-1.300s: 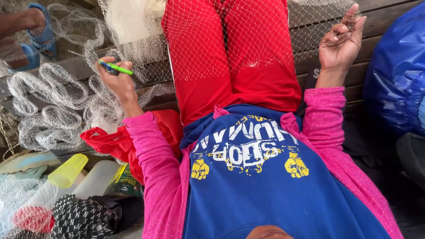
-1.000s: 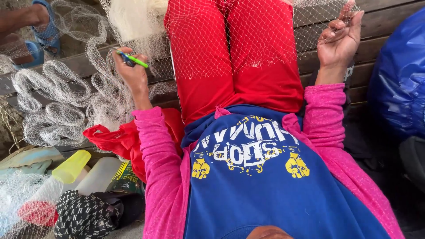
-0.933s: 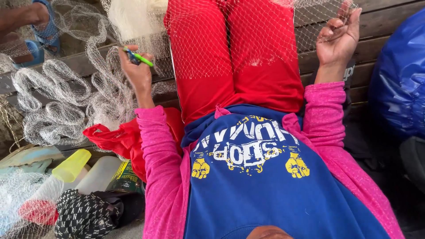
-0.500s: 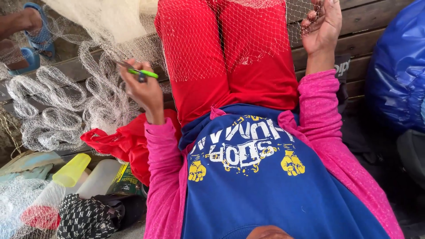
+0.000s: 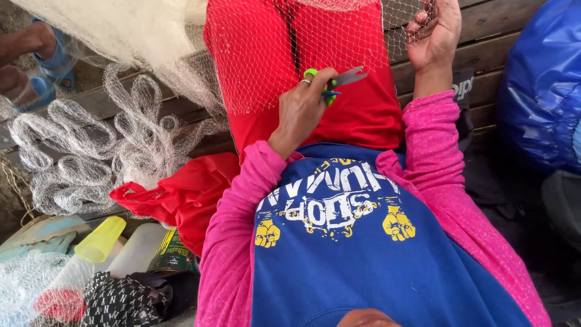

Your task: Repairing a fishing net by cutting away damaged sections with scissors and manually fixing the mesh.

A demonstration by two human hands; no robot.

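The net [image 5: 266, 57] lies over your red lap. Your left hand [image 5: 302, 109] grips small green-handled scissors [image 5: 336, 82], blades just apart, right at the mesh. Your right hand [image 5: 434, 30] pinches the net's edge, up and taut. No cut shows yet, so the snipping looks barely begun. More net [image 5: 91, 157] is heaped beside you.
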